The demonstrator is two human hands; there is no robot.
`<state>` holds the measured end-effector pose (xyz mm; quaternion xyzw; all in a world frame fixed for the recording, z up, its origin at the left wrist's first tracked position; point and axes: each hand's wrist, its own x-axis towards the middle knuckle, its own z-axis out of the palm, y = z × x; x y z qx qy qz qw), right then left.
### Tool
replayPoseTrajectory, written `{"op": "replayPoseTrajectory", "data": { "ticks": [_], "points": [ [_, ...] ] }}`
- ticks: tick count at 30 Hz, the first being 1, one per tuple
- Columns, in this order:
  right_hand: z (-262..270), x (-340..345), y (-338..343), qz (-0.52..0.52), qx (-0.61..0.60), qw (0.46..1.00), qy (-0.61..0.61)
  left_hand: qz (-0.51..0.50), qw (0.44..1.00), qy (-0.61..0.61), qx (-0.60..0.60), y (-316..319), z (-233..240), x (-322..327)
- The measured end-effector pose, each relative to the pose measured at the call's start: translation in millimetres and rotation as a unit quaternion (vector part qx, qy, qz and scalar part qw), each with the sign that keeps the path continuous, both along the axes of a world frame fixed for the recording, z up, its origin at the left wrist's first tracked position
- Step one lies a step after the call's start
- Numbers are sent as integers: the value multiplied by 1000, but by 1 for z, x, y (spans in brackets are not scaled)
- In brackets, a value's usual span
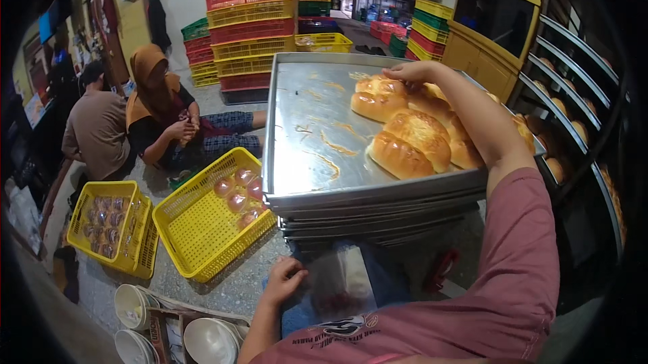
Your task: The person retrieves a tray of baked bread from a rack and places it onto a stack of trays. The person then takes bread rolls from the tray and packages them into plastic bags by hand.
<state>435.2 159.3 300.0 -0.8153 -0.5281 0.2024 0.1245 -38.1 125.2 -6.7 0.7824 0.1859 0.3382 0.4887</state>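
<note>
My right hand (412, 72) reaches over a large metal baking tray (314, 105) and grips the far-left glossy bread bun (377, 98) at its upper right edge. Some of its fingertips are hidden between the buns. Another golden bun (412, 143) sits nearer on the tray, beside several more partly covered by my forearm. Low by my lap, my left hand (286, 279) has curled fingers; whether anything is in them is unclear. Just right of it, blurred clear plastic (336, 278), apparently bags, lies over my lap.
More trays (374, 222) are stacked underneath. Left stand a yellow crate (202, 222) with wrapped buns and a smaller crate (104, 222) of packaged items. White buckets (212, 341) are at lower left. Two people (157, 111) sit beyond. A rack (572, 95) holds bread at right; stacked crates (253, 35) stand behind.
</note>
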Motion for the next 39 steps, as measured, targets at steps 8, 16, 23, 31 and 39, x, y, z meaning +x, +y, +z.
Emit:
{"op": "replayPoseTrajectory", "data": {
  "ticks": [8, 16, 23, 31, 39],
  "points": [
    [18, -5, 1, -96, -66, 979, 165, -10, 1000, -10, 9, 2, 8, 2],
    [21, -20, -21, -21, -68, 957, 282, 0, 999, -23, 31, 4, 4, 5],
    [31, -40, -23, 28, 12, 972, 233, -1, 999, -33, 0, 1, -1, 10],
    [27, -33, -25, 24, -11, 962, 272, 14, 1000, -11, -20, -3, -4, 13],
    [29, -48, -16, 81, 39, 965, 247, 12, 998, -20, -54, -1, -7, 11]
  ]
}}
